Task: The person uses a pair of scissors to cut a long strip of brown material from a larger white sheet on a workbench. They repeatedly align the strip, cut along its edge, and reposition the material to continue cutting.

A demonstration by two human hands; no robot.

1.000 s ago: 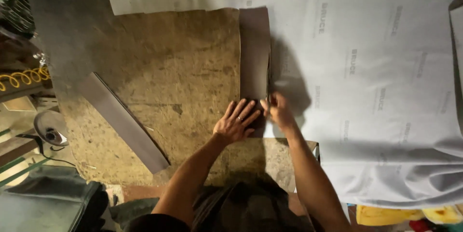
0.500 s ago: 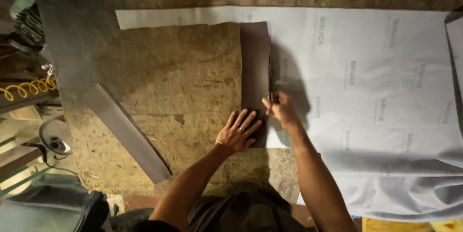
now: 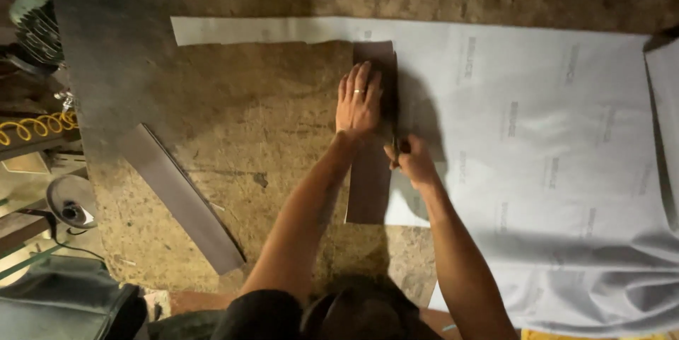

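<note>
The left hand (image 3: 358,103) lay flat, fingers spread, on the strip (image 3: 373,170); the right hand (image 3: 410,160) gripped a knife (image 3: 397,150) beside the sheet (image 3: 537,135).

A dark brown strip (image 3: 373,170) lies mid-frame against a pale grey sheet (image 3: 537,135) — faint repeated grey print. Lower left, a grey strip (image 3: 180,198) crosses the mottled tan board (image 3: 247,114).
</note>
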